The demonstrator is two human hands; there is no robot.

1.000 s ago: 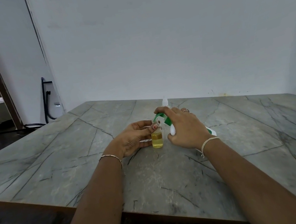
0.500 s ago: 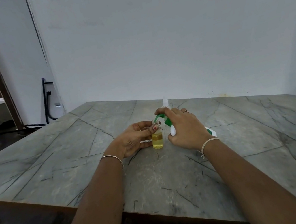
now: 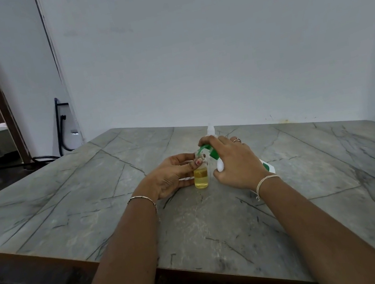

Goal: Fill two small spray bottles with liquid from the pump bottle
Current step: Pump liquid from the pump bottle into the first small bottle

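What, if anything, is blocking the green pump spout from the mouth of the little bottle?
Nothing visible. The small bottle is uncapped, and the green spout tip sits right at its mouth. The left hand grips its neck from the side; the right hand holds the pump bottle.

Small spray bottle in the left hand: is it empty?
No, yellow liquid fills most of the small spray bottle, which the left hand holds upright under the pump bottle's green spout.

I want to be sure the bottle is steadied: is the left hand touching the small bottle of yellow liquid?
Touching. The head view shows the left hand pinching the small bottle near its neck, just above the liquid.
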